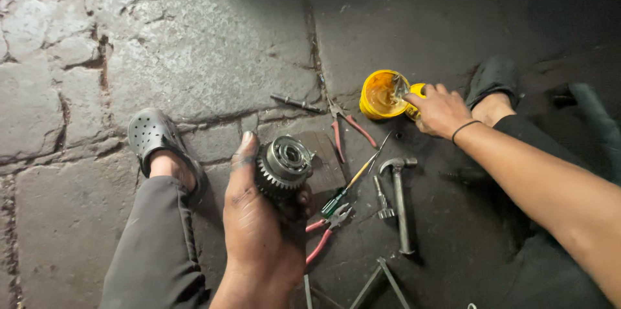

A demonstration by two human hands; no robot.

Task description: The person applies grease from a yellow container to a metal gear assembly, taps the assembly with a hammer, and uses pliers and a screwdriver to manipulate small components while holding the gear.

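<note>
Gear assembly (283, 168) is gripped in the left hand (262, 231), fingers wrapped round it, held above the stone floor (194, 37). Right hand (440, 110) is at the yellow tub (383, 94), fingers closed on its rim. Likely greasing step; grease must next be scooped carefully and brought to the gear.
</note>
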